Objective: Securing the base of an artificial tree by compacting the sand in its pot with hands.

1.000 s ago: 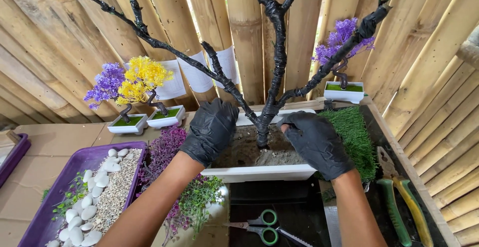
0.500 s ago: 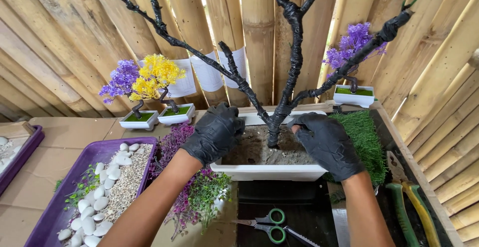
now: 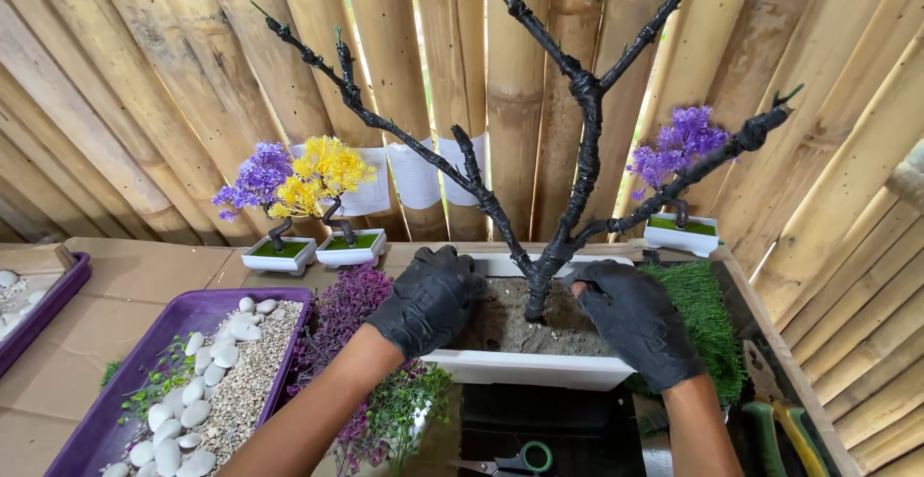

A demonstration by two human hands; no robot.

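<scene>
Left hand (image 3: 428,299) and right hand (image 3: 635,318) press flat, fingers spread, gripping nothing, inside the white planter (image 3: 534,369). It holds soil (image 3: 500,323) and a black tree (image 3: 577,179), close to the bamboo wall (image 3: 144,82).

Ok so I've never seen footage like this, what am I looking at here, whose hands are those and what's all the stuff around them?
The camera sits on a person's head and looks down at their own two hands. Both wear black gloves. The left hand and right hand press on the soil in a white planter, on either side of a bare black tree; neither grips a loose item. To the left, a purple tray holds white stones and gravel, with purple and green plastic foliage beside it. Three small potted trees stand by the bamboo wall, scissors lie below, and a patch of fake grass lies to the right.
</scene>
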